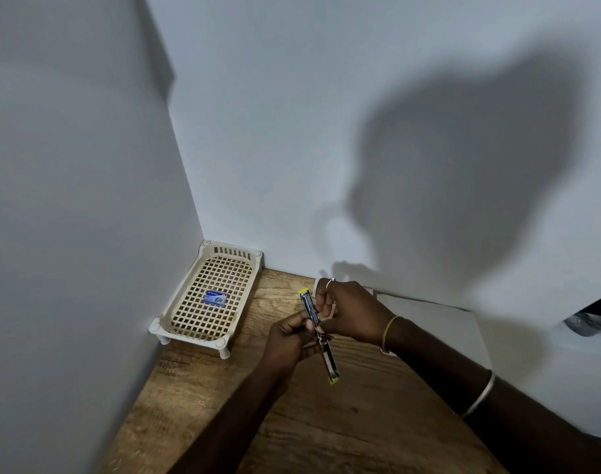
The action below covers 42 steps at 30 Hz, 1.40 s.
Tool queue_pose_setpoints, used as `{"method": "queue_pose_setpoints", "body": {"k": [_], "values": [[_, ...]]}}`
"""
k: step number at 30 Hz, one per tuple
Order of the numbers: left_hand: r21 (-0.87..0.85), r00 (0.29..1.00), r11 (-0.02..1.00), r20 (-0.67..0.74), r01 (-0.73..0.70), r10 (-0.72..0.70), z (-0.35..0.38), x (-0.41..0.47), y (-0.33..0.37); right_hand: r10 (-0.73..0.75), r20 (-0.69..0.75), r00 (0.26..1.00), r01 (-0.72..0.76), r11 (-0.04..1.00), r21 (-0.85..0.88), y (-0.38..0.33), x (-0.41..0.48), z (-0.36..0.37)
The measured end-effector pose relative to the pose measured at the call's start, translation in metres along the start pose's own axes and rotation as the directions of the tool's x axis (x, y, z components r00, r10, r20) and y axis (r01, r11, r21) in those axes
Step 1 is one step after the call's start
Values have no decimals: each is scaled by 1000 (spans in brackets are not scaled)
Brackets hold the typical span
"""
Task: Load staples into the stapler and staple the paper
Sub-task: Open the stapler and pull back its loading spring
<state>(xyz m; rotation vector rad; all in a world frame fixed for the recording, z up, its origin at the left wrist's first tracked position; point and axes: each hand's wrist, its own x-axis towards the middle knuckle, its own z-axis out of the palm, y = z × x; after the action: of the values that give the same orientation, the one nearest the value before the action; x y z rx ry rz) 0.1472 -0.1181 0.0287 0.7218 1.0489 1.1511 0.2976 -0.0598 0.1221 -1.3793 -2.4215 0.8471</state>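
Note:
A small metal stapler [330, 362] with yellow ends is swung fully open into one long strip above the wooden table. My left hand [289, 338] grips it at the hinge from the left. My right hand [348, 311] pinches the upper half, fingertips on its channel; whether staples are between them is too small to tell. A small blue staple box [216, 298] lies in the cream lattice tray [189, 295]. White paper [439, 323] lies on the table to the right, partly under my right forearm.
The tray stands on short legs in the corner where two white walls meet. The wooden table [326, 429] runs toward me. A dark object [596, 319] sits at the far right edge.

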Motion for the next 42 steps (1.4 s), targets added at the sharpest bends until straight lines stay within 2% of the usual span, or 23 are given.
{"method": "queue_pose_setpoints", "body": {"k": [8, 17, 22, 29, 42], "values": [[9, 999, 999, -15, -48, 48, -5, -2, 0, 8, -76, 997, -2, 997, 78, -2, 1, 8], [-3, 999, 1000, -39, -7, 7, -6, -2, -1, -4, -134, 991, 14, 997, 71, -4, -4, 18], [-25, 999, 999, -44, 29, -30, -2, -1, -2, -28, -106, 994, 27, 1000, -17, -6, -3, 16], [-32, 996, 996, -36, 81, -82, -3, -2, -3, 32, -40, 999, -33, 999, -23, -8, 3, 10], [-17, 995, 995, -17, 97, -97, -5, -8, -6, 7, -14, 1000, -8, 994, -111, -12, 2, 8]]}}
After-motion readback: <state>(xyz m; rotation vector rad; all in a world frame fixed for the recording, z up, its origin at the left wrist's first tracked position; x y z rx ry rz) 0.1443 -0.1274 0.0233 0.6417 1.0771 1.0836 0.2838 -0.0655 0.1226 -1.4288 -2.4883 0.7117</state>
